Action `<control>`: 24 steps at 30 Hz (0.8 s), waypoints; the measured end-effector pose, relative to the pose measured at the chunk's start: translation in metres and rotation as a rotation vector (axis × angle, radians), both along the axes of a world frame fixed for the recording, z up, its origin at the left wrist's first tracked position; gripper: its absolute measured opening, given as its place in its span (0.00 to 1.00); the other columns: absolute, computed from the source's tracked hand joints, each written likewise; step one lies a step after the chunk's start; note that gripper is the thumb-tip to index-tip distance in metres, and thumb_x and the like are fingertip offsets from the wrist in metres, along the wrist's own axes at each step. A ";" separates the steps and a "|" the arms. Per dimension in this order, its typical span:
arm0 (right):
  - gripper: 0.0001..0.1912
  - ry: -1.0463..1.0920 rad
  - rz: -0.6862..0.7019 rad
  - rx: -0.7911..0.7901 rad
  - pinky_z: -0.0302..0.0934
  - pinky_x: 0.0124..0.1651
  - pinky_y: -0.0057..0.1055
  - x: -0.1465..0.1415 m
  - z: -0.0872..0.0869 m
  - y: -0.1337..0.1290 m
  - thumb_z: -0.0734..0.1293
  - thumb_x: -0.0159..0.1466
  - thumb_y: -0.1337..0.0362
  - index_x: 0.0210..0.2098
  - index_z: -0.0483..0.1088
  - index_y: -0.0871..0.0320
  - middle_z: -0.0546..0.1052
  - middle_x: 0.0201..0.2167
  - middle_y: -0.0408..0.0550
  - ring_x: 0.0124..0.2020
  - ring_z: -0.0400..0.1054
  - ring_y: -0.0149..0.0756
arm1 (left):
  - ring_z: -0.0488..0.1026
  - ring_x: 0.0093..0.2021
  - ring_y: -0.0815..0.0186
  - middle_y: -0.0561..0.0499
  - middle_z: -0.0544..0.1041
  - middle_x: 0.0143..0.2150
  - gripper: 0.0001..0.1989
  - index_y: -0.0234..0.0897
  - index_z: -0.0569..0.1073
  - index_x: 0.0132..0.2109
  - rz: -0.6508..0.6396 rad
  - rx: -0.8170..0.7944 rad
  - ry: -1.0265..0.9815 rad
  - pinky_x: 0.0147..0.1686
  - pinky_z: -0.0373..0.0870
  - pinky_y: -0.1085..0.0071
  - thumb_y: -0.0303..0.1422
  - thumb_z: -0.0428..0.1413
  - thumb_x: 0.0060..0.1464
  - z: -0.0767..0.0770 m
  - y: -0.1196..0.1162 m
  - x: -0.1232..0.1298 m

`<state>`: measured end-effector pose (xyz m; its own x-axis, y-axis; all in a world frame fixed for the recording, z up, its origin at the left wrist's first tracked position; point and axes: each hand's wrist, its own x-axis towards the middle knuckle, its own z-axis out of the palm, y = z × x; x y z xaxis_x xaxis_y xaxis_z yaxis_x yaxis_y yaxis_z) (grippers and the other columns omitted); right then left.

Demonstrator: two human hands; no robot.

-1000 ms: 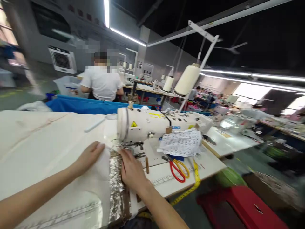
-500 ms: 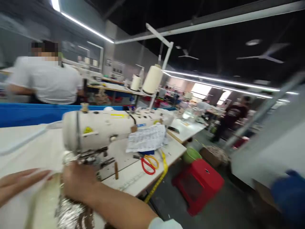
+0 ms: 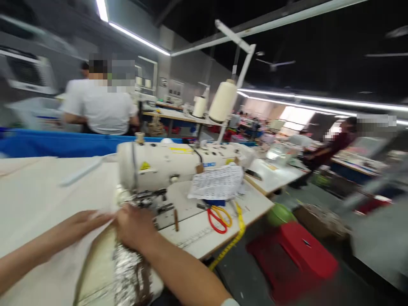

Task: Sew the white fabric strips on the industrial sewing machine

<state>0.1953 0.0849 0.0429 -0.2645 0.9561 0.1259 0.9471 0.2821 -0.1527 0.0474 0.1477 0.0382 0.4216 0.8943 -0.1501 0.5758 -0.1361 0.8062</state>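
A white sewing machine [image 3: 159, 163] stands on the table in front of me. Close to its needle end, my right hand [image 3: 134, 225] is closed, its fingers curled on the edge of the cloth. A shiny silver sequin-like strip [image 3: 127, 267] runs down from beneath that hand, alongside cream cloth [image 3: 98, 263]. From the left, my left hand [image 3: 83, 223] reaches in with its fingers together, pinching thin white fabric [image 3: 60, 272] beside the right hand. Both sets of fingertips are partly hidden and blurred.
Red-and-yellow-handled scissors [image 3: 219, 219], a yellow tape measure [image 3: 237, 231] and a printed paper [image 3: 216, 182] lie to the right. A thread cone [image 3: 223, 101] stands behind the machine. A red stool [image 3: 306, 250] is on the floor. A person in white [image 3: 100, 104] sits beyond the blue cloth [image 3: 63, 142].
The view has swung left, so everything sits further right. My left hand has come closer to my right hand, which stays by the machine's needle end.
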 end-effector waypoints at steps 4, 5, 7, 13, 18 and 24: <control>0.07 0.072 0.013 0.049 0.68 0.40 0.35 0.000 -0.015 0.005 0.61 0.68 0.71 0.40 0.71 0.62 0.77 0.41 0.51 0.39 0.74 0.38 | 0.75 0.48 0.50 0.50 0.81 0.39 0.30 0.39 0.78 0.36 -0.044 -0.203 -0.140 0.48 0.72 0.65 0.61 0.57 0.42 0.010 -0.002 -0.045; 0.07 0.094 0.027 0.062 0.68 0.40 0.35 -0.001 -0.018 0.006 0.61 0.69 0.71 0.39 0.72 0.62 0.77 0.40 0.49 0.39 0.73 0.38 | 0.75 0.47 0.50 0.49 0.81 0.39 0.29 0.38 0.78 0.35 -0.046 -0.218 -0.142 0.48 0.71 0.65 0.61 0.57 0.42 0.011 -0.002 -0.052; 0.07 0.152 0.049 0.089 0.66 0.39 0.34 -0.002 -0.024 0.006 0.61 0.70 0.70 0.38 0.71 0.61 0.76 0.40 0.48 0.37 0.73 0.36 | 0.75 0.46 0.51 0.49 0.80 0.40 0.27 0.37 0.77 0.36 -0.078 -0.242 -0.152 0.48 0.70 0.65 0.58 0.58 0.45 0.009 -0.005 -0.058; 0.06 0.352 0.057 0.176 0.64 0.40 0.31 0.001 -0.031 0.004 0.60 0.67 0.71 0.39 0.68 0.58 0.72 0.39 0.50 0.40 0.71 0.39 | 0.74 0.48 0.52 0.47 0.80 0.45 0.26 0.36 0.76 0.46 -0.157 -0.257 -0.266 0.47 0.69 0.65 0.54 0.56 0.52 -0.001 -0.012 -0.048; 0.05 0.479 0.019 0.202 0.62 0.36 0.30 0.003 -0.037 0.009 0.62 0.62 0.71 0.32 0.61 0.54 0.70 0.32 0.45 0.32 0.69 0.37 | 0.72 0.41 0.57 0.48 0.78 0.38 0.24 0.35 0.75 0.39 -0.174 -0.058 -0.209 0.41 0.67 0.67 0.53 0.52 0.55 -0.002 -0.010 -0.038; 0.08 0.540 -0.025 0.225 0.61 0.36 0.33 -0.001 -0.039 0.009 0.60 0.60 0.71 0.30 0.55 0.52 0.67 0.31 0.46 0.33 0.66 0.40 | 0.67 0.36 0.59 0.49 0.72 0.32 0.21 0.37 0.68 0.31 -0.071 0.101 -0.142 0.40 0.63 0.66 0.52 0.49 0.55 -0.004 -0.012 -0.030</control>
<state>0.1945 0.0935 0.0043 -0.0838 0.8953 0.4375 0.7586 0.3420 -0.5545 0.0173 0.1355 0.0343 0.4944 0.8692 0.0048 0.4431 -0.2567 0.8589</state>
